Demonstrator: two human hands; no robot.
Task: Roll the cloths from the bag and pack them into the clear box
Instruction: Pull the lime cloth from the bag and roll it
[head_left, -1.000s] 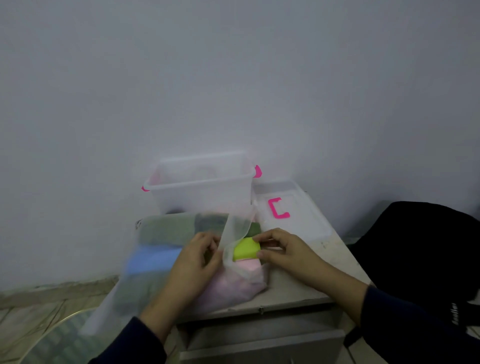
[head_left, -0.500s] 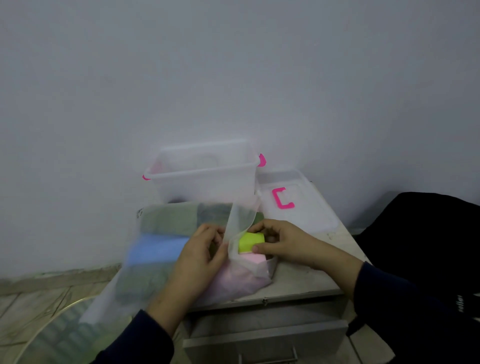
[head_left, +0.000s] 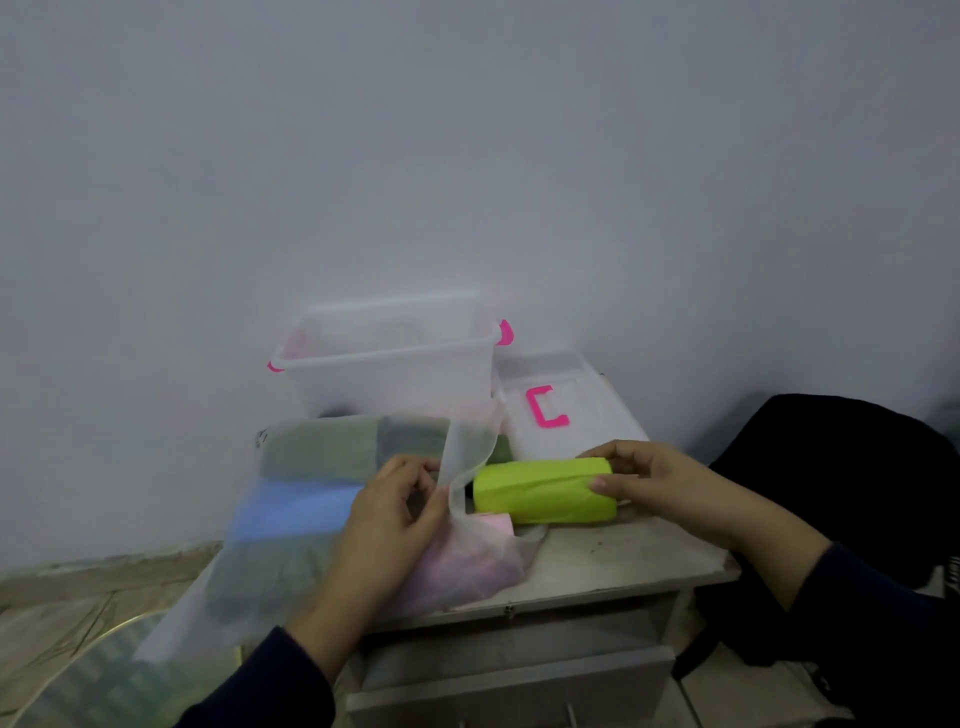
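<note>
Head view: right hand grips lime cloth roll; left hand pinches bag.

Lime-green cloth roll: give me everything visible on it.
The lime-green cloth roll is a soft fabric cylinder, already rolled, with diagonal wrap folds showing. It lies on its side across the grey cabinet top, almost wholly clear of the translucent white mesh bag. The right hand grips its right end; its left end sits at the bag's mouth, just above a pink cloth.
</note>
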